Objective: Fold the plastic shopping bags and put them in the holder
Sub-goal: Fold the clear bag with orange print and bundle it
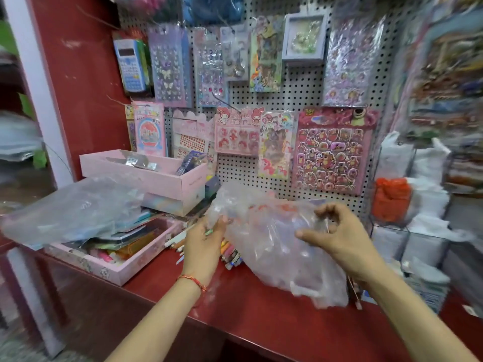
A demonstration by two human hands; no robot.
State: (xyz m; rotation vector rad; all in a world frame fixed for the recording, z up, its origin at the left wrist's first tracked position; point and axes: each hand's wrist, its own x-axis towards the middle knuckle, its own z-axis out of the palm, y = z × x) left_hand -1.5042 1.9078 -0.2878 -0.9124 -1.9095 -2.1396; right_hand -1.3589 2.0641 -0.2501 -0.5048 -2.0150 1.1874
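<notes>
A crumpled clear plastic bag (266, 231) hangs between both hands above the red counter (162, 301). My left hand (202, 244) grips its left edge, fingers curled into the plastic. My right hand (337, 236) pinches the bag's right side between thumb and fingers. A second clear plastic bag (75, 207) lies spread over the boxes at the left. At the right stands a wire rack holder (413, 205) stuffed with white bags and one orange bag (390, 199).
A pink tray (115, 267) of stationery sits on the counter's left, a pink box (162, 176) behind it. Loose pens (230, 254) lie under the held bag. A pegboard (300, 90) of sticker sheets covers the back wall.
</notes>
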